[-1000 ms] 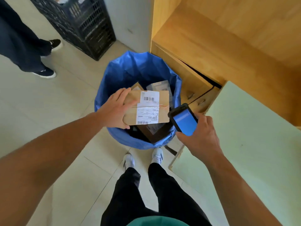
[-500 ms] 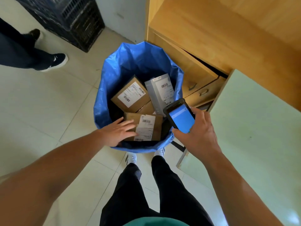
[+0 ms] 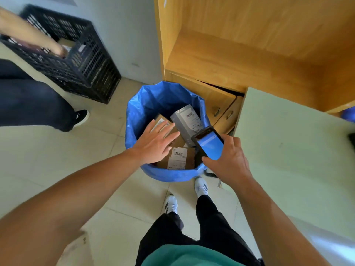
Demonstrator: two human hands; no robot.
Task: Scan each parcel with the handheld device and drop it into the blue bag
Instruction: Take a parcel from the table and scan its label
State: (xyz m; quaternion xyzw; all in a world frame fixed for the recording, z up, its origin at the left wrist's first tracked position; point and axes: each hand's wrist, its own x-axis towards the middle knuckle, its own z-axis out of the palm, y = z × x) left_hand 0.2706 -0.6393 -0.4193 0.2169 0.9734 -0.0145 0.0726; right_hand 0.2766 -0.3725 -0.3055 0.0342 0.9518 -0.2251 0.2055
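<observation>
On the tiled floor [image 3: 48,150] the blue bag [image 3: 172,176] holds 3 parcels [image 3: 178,157]; my left hand [image 3: 153,145] hovers splayed and empty, my right hand [image 3: 228,162] grips the handheld device [image 3: 209,145], so I'd lift clear without snagging the rim.

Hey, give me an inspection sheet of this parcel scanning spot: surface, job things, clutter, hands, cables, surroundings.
Surface: tiled floor; pale green table at the right.
Job's things: blue bag stands open on the floor, holding a brown parcel with its label up and a grey parcel behind it; handheld device, screen lit blue.
Clutter: black crate by the wall.
Hands: left hand open, fingers spread over the bag, holding nothing; right hand grips the device.
Cables: nothing seen.
Surroundings: wooden cabinet behind the bag; another person reaches into the crate.
</observation>
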